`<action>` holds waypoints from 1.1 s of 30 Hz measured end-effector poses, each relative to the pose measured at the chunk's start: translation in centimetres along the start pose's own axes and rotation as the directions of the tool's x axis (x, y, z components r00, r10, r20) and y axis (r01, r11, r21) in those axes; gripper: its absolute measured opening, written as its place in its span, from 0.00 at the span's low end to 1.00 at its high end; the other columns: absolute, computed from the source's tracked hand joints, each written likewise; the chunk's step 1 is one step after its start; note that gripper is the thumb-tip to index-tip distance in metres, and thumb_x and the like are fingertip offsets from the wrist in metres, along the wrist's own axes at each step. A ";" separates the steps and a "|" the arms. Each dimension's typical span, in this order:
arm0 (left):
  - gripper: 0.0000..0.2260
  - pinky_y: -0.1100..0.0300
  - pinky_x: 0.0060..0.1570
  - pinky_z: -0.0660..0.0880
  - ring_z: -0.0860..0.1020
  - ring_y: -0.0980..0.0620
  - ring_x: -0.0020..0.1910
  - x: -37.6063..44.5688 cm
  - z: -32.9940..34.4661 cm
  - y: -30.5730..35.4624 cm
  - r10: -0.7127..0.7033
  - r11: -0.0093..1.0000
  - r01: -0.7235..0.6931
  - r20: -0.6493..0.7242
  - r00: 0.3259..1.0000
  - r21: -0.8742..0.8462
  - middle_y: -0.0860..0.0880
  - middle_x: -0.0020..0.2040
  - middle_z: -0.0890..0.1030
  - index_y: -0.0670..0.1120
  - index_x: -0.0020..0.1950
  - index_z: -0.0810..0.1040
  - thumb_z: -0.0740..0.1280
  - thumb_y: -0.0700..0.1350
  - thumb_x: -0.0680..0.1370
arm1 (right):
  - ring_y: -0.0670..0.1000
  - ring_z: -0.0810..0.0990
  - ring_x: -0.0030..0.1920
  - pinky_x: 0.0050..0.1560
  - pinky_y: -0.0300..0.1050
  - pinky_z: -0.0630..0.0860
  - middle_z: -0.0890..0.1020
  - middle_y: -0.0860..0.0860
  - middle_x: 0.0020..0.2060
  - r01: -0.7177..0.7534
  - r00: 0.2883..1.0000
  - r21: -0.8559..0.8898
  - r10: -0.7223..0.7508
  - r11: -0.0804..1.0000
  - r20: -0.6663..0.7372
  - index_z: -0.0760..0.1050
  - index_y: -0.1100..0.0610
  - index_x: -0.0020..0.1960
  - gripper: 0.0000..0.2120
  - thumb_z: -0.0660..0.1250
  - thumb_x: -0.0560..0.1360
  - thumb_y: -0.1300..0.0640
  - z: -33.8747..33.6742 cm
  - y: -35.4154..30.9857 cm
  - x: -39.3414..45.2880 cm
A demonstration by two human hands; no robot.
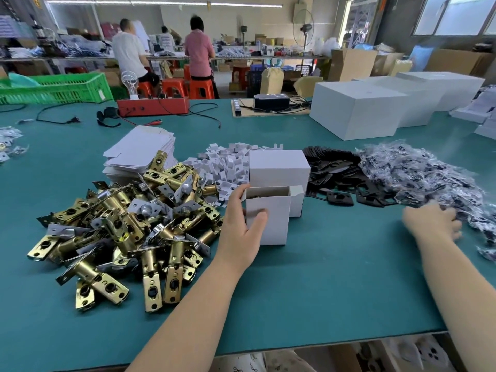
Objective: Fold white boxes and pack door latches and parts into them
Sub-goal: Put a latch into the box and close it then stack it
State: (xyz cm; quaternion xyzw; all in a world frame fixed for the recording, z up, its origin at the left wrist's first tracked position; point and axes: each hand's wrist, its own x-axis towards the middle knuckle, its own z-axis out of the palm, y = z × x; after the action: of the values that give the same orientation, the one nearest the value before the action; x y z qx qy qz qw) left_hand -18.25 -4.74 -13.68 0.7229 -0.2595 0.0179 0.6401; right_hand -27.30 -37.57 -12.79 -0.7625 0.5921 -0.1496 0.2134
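Observation:
A small white box (271,226) stands upright on the green table (335,277), its top flaps open. My left hand (241,226) grips its left side, thumb across the front. A shut white box (279,167) stands behind it. Brass door latches (120,224) lie heaped to the left. My right hand (432,222) reaches into a pile of clear plastic bags of parts (434,178) on the right, fingers curled among the bags; whether it holds one is hidden. Black metal plates (338,178) lie between the boxes and the bags.
Flat white box blanks (142,151) are stacked behind the latches, beside small white card inserts (228,162). Large white cartons (357,111), a red box (153,106), cables and a green crate (53,88) stand further back. People sit at a far bench.

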 end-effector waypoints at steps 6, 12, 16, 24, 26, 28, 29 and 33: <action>0.22 0.78 0.48 0.67 0.73 0.67 0.55 -0.2 0.3 0.2 -0.001 1.000 0.000 -0.033 0.999 -0.010 0.62 0.60 0.72 0.67 0.61 0.63 0.64 0.41 0.80 | 0.64 0.64 0.67 0.64 0.55 0.63 0.68 0.65 0.67 0.149 0.986 -0.224 -0.162 0.963 -0.043 0.68 0.62 0.67 0.20 0.59 0.78 0.53 0.0 1.4 0.4; 0.20 0.67 0.56 0.69 0.73 0.63 0.59 -0.6 0.4 0.3 0.005 1.000 -0.006 -0.039 0.999 -0.005 0.62 0.62 0.72 0.61 0.67 0.63 0.63 0.44 0.79 | 0.62 0.77 0.55 0.51 0.51 0.73 0.81 0.61 0.54 0.346 0.938 -0.059 -0.347 0.936 -0.009 0.75 0.56 0.58 0.10 0.65 0.77 0.58 -0.4 0.9 -0.6; 0.21 0.65 0.57 0.70 0.74 0.66 0.57 -0.7 0.5 0.4 0.004 1.000 -0.005 -0.042 0.999 -0.012 0.59 0.63 0.73 0.57 0.69 0.64 0.63 0.42 0.80 | 0.56 0.77 0.57 0.56 0.47 0.71 0.81 0.54 0.56 0.438 0.890 0.211 -0.455 0.874 0.035 0.72 0.54 0.67 0.22 0.68 0.74 0.60 0.0 -0.8 -3.6; 0.24 0.64 0.63 0.70 0.71 0.61 0.63 -1.1 0.4 0.8 -0.029 0.998 0.030 -0.021 0.999 0.051 0.56 0.66 0.71 0.56 0.73 0.60 0.62 0.48 0.78 | 0.48 0.81 0.36 0.49 0.50 0.79 0.84 0.48 0.33 0.445 0.745 0.765 -0.666 0.465 -0.029 0.79 0.51 0.39 0.06 0.73 0.70 0.60 -0.5 -5.5 -13.2; 0.28 0.48 0.64 0.72 0.72 0.51 0.64 -1.1 0.3 0.8 -0.045 0.998 0.046 -0.020 0.999 0.053 0.49 0.68 0.71 0.54 0.76 0.58 0.60 0.51 0.76 | 0.48 0.82 0.39 0.47 0.44 0.79 0.84 0.50 0.36 0.432 0.717 0.829 -0.693 0.355 -0.077 0.77 0.51 0.42 0.08 0.74 0.70 0.61 -1.3 -6.9 -14.9; 0.29 0.43 0.63 0.73 0.73 0.48 0.64 -1.2 0.4 1.1 -0.051 0.997 0.053 -0.030 0.998 0.048 0.47 0.67 0.72 0.53 0.76 0.58 0.61 0.51 0.75 | 0.43 0.80 0.39 0.44 0.38 0.77 0.82 0.48 0.38 0.459 0.697 0.837 -0.705 0.297 -0.132 0.75 0.51 0.44 0.09 0.74 0.71 0.59 -2.1 -8.1 -16.2; 0.29 0.42 0.63 0.73 0.74 0.47 0.63 -1.2 0.4 1.2 -0.054 0.997 0.056 -0.033 0.998 0.047 0.46 0.67 0.72 0.52 0.76 0.58 0.61 0.50 0.75 | 0.41 0.79 0.38 0.43 0.35 0.76 0.81 0.47 0.38 0.474 0.694 0.838 -0.700 0.271 -0.167 0.74 0.51 0.45 0.09 0.74 0.71 0.59 -2.6 -8.7 -16.6; 0.30 0.43 0.65 0.71 0.73 0.45 0.64 -1.4 0.5 1.4 -0.040 0.996 0.043 -0.036 0.999 0.079 0.44 0.67 0.72 0.49 0.77 0.58 0.61 0.48 0.75 | 0.39 0.77 0.34 0.40 0.33 0.74 0.80 0.43 0.33 0.483 0.668 0.850 -0.716 0.211 -0.202 0.73 0.46 0.50 0.10 0.71 0.74 0.58 -4.1 -10.1 -17.4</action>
State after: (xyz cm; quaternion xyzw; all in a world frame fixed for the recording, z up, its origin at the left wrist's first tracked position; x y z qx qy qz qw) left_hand -20.13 -4.75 -12.94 0.7527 -0.2327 0.0274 0.6153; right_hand -25.23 -19.24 -3.79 -0.7297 0.0593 -0.3997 0.5517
